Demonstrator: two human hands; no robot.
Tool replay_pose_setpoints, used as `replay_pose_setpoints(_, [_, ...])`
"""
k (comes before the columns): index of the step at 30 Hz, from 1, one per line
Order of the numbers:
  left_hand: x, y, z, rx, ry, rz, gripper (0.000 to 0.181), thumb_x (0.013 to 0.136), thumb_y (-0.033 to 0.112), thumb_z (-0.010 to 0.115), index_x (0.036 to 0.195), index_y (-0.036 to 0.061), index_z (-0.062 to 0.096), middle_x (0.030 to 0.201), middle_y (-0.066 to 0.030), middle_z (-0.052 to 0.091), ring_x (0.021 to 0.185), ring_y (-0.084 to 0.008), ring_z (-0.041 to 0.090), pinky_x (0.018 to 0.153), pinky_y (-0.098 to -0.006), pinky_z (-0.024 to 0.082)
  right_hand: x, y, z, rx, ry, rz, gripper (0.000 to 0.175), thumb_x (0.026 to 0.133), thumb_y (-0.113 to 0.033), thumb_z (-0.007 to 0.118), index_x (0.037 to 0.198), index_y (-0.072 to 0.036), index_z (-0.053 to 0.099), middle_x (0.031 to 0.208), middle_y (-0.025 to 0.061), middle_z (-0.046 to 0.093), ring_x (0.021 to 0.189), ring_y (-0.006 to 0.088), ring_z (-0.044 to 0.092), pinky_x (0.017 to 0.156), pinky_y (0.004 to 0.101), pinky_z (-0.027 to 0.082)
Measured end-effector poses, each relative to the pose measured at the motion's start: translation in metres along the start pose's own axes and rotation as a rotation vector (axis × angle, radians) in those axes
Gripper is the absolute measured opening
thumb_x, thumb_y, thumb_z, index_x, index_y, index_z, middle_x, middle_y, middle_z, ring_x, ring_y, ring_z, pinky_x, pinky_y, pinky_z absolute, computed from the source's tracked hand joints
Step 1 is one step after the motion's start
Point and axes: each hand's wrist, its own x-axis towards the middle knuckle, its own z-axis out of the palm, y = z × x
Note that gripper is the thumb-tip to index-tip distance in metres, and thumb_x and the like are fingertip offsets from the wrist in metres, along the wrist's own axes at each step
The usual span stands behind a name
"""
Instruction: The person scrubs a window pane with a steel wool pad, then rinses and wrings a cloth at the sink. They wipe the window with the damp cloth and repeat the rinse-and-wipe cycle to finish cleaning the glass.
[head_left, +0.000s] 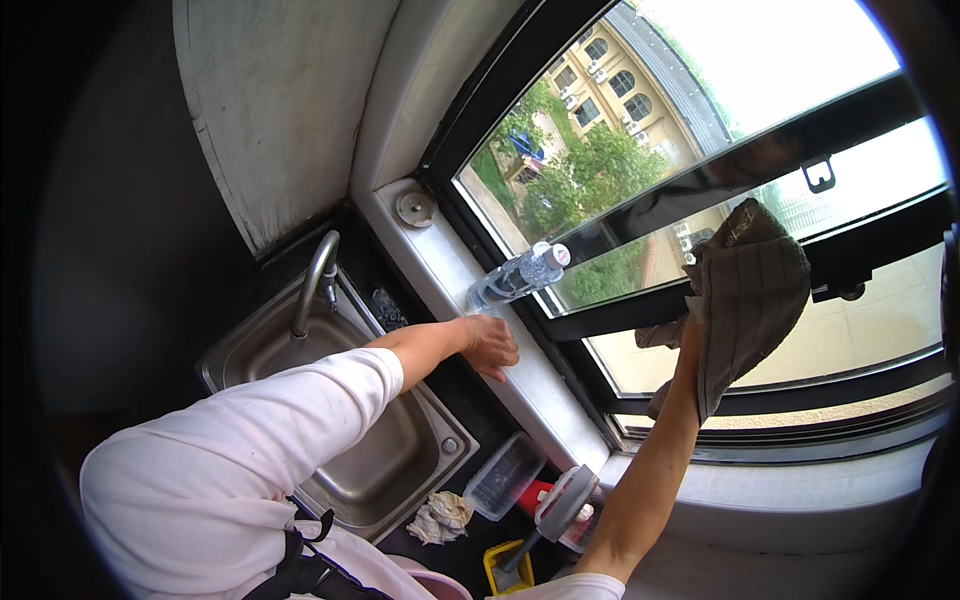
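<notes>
My right arm reaches up to the window, and a grey-brown striped cloth (754, 300) drapes over my right hand (699, 304). Most of that hand is hidden under the cloth, which lies against the black window frame (630, 304) and the glass. On the pale windowsill (551, 405), my left hand (489, 345) leans with its fingers curled in, nothing visible in them. Just beyond it, a clear plastic bottle (517, 279) with a white cap tilts toward the window.
A stainless steel sink (386, 457) with a curved faucet (319, 274) lies below my left arm. Near its corner are a crumpled rag (441, 517), a clear plastic container (506, 476), a grey-headed tool (568, 504) and a yellow container (491, 566). A round metal strainer (415, 209) sits at the sill's far end.
</notes>
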Motion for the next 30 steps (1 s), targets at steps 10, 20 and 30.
replay_pose_setpoints(10, [-0.013, -0.01, 0.014, -0.021, 0.099, -0.071, 0.044, 0.086, 0.052, 0.071, 0.079, 0.0095, 0.062, 0.077, -0.0084, 0.065, 0.078, -0.0309, 0.071, 0.069, -0.0397, 0.056, 0.008, -0.026, -0.035, -0.068, -0.127, 0.132, 0.085, 0.091, -0.034, 0.076, 0.157, -0.01, 0.028, 0.155, 0.0165, 0.039, 0.145, 0.0334, 0.039, 0.126, 0.0461, 0.029])
replay_pose_setpoints(20, [-0.042, 0.027, -0.009, -0.024, 0.451, -0.34, 0.035, 0.086, 0.039, 0.075, 0.068, 0.0102, 0.063, 0.066, -0.006, 0.059, 0.066, -0.0274, 0.065, 0.063, -0.041, 0.049, 0.029, -0.052, -0.048, -0.132, -0.022, 0.001, 0.082, 0.074, -0.02, 0.087, 0.141, -0.005, 0.041, 0.123, 0.0126, 0.059, 0.111, 0.0249, 0.064, 0.092, 0.036, 0.06])
replay_pose_setpoints(30, [-0.062, -0.045, -0.189, -0.329, 1.382, -0.849, 0.028, 0.097, 0.028, 0.062, 0.079, 0.0071, 0.059, 0.075, -0.0098, 0.058, 0.075, -0.0303, 0.06, 0.07, -0.0442, 0.049, 0.031, -0.051, -0.052, -0.158, -0.046, 0.002, 0.086, 0.078, -0.019, 0.086, 0.147, -0.006, 0.037, 0.121, 0.0099, 0.058, 0.108, 0.0195, 0.061, 0.092, 0.0295, 0.059])
